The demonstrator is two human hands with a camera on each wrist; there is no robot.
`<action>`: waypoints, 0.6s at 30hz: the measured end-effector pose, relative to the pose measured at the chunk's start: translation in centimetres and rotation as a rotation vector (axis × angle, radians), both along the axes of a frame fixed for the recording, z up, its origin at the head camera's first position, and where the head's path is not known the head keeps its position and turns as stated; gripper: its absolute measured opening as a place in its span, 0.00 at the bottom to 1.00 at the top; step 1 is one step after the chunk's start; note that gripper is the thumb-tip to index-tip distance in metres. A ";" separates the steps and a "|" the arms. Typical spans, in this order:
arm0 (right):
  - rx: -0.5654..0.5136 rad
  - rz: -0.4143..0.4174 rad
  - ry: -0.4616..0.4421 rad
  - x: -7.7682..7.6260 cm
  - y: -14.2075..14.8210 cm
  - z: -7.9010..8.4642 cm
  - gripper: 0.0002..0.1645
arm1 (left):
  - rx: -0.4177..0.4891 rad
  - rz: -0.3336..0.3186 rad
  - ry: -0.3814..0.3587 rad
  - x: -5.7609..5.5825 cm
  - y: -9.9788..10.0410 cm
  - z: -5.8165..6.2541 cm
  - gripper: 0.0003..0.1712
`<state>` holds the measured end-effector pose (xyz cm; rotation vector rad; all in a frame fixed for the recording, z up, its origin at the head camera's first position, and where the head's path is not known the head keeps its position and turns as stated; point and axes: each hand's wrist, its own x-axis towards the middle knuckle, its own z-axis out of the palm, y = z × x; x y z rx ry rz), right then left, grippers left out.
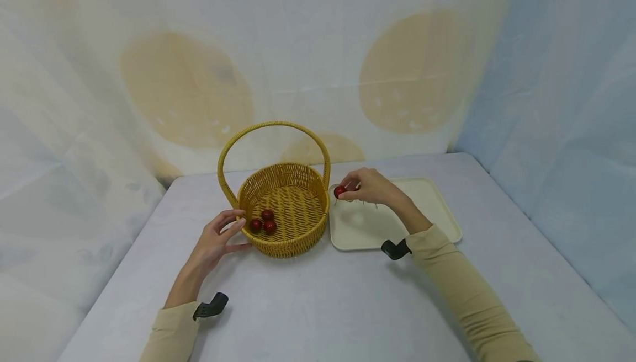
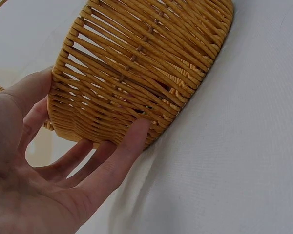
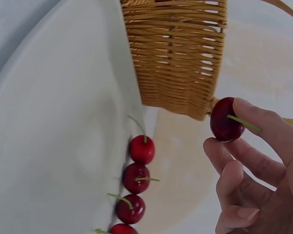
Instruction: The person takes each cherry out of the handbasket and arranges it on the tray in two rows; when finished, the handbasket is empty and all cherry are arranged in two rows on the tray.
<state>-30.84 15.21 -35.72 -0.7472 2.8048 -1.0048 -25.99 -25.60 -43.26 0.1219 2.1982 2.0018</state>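
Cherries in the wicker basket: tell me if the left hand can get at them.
Probably yes: the left hand touches the side of the wicker basket close to the three cherries, and nothing covers them; it would have to reach over that side.

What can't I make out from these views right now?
Head: the row of cherries on the tray, mostly hidden by the right hand.
Right wrist: the lowest cherry, cut off by the bottom edge, so any beyond it can't be counted.
Left wrist: the basket's interior, mostly hidden by its woven wall.
Head: whether the basket cherries have stems; too small.
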 end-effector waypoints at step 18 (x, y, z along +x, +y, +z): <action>0.133 -0.102 0.048 -1.5 -0.5 -4.7 0.19 | 0.002 0.016 -0.006 -0.2 0.0 -0.2 0.35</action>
